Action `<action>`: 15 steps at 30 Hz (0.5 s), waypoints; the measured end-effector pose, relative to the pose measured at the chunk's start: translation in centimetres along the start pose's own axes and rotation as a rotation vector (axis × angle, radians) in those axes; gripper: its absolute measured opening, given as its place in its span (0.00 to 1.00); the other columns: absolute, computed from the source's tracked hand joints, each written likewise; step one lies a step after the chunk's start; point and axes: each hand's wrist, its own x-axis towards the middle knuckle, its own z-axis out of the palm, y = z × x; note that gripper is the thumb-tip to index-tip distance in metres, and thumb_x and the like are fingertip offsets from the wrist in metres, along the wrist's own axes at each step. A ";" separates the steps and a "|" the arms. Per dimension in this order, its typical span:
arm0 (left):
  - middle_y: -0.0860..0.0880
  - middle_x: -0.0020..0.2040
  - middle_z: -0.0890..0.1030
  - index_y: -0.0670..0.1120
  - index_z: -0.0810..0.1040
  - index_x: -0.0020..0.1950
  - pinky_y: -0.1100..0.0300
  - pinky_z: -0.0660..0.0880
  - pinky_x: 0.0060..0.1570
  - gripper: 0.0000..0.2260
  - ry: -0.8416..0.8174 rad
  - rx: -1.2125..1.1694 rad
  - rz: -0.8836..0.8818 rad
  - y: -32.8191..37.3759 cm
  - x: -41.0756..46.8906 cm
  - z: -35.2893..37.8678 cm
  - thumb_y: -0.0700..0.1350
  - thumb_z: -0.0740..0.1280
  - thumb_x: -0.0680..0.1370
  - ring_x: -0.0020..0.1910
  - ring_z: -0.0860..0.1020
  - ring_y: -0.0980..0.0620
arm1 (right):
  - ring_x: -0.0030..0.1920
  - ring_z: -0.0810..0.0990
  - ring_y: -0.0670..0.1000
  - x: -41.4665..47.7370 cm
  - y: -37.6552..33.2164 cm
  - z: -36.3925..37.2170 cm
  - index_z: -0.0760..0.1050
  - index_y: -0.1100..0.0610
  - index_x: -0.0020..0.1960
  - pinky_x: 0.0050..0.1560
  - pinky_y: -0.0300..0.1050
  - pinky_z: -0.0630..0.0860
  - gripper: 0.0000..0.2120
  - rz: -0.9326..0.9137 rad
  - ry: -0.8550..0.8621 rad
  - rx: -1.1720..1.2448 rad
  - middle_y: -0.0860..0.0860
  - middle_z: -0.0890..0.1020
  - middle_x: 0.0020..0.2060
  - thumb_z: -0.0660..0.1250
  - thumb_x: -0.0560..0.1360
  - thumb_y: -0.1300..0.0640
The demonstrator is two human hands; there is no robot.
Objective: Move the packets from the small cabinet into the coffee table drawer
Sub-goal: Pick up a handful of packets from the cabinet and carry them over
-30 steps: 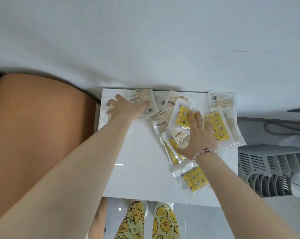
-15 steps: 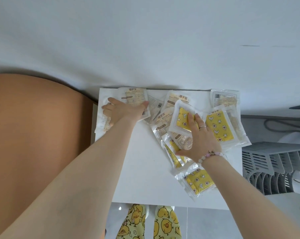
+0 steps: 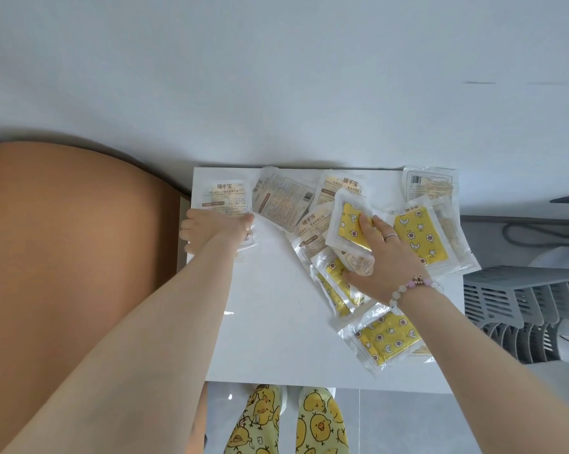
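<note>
Head camera, looking straight down on the small cabinet's white top, where I find the packets not yet moved; most lie in a loose, overlapping heap from twelve round to four o'clock of the top, some printed side up, some showing yellow star-patterned pads through clear wrap. At nine o'clock the left hand grips a white hand-warmer packet lying right at the cabinet's left edge; the thumb lies across its face and the fingers bend down past the edge, which I judge gives them room to get beneath a flat, slippery sachet. At three o'clock the right hand, with ring and bead bracelet, lies on the heap with fingers spread apart and fairly straight; the fingertips press a tilted yellow packet while the thumb rests on another below it; I read this as raking several together, not lifting one. One yellow packet sits apart at five o'clock, near the front edge. An orange-brown cushion flanks the cabinet at nine o'clock, a grey slatted rack at three; the coffee table drawer is out of view; the task looks barely begun.
</note>
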 end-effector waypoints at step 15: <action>0.44 0.60 0.77 0.41 0.67 0.64 0.54 0.72 0.48 0.32 -0.068 -0.109 0.129 -1.0 -1.6 -0.3 0.55 0.75 0.69 0.57 0.77 0.43 | 0.51 0.79 0.58 0.3 -2.9 1.3 0.57 0.49 0.73 0.37 0.45 0.70 0.21 0.195 0.277 -0.161 0.54 0.76 0.58 0.54 0.81 0.52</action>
